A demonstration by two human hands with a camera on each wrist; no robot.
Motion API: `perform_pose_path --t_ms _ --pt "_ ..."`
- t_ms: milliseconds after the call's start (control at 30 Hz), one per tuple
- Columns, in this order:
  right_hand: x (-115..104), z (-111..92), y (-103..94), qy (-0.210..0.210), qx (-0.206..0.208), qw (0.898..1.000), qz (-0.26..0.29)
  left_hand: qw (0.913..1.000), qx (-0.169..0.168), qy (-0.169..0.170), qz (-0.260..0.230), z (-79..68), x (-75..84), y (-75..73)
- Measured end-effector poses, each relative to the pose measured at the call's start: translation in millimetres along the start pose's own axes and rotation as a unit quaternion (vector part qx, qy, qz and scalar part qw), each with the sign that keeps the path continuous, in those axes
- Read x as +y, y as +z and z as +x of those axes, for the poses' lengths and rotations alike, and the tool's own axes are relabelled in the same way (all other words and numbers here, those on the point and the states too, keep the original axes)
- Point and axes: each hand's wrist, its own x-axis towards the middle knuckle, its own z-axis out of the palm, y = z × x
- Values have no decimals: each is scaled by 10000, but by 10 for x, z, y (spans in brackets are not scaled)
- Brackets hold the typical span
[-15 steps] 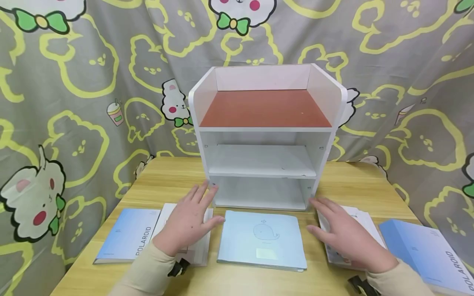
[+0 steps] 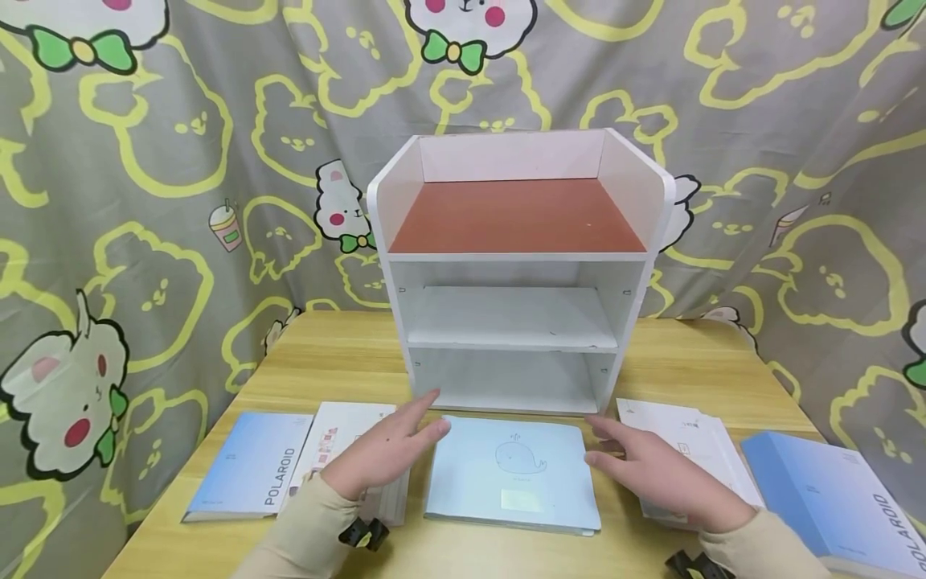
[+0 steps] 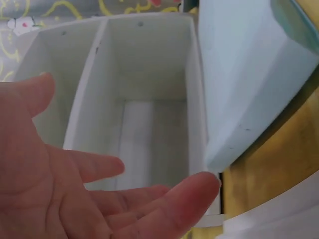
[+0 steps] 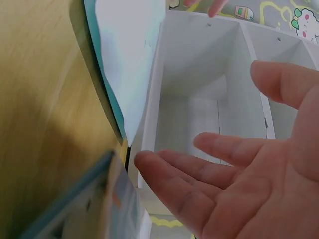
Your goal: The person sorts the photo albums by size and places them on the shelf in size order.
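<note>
A grey curtain with yellow outline figures forms the background, and a wooden table forms the work surface beneath both hands. A light blue whale booklet lies flat between the fingers of the left hand and those of the right hand. Left fingers: extended and holding nothing, thumb apart from the index finger, tips near the booklet's upper left corner. Right fingers: extended and slightly bent, holding nothing, thumb apart from the index finger, tips at the booklet's right edge. Contact between either hand and the booklet cannot be determined. Beyond the fingertips stands a white shelf unit with a brown top panel; its lower compartment faces the fingers in both wrist views. Partly beneath the left hand lies a white left-hand booklet; outward of it, farther from the fingers, is a thin blue album. Partly beneath the right hand lies a white right-hand stack; outward of it, well apart from the fingers, is a thick blue album, its cover marked POLAROID
</note>
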Motion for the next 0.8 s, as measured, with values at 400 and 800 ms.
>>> perform_pose_path --t_ms 400,800 --pt "-6 63 151 225 -428 9986 -216 9975 -644 -267 123 66 -85 172" --pt "18 28 236 289 -680 9871 1421 9590 -1015 -869 -2501 80 -284 279"
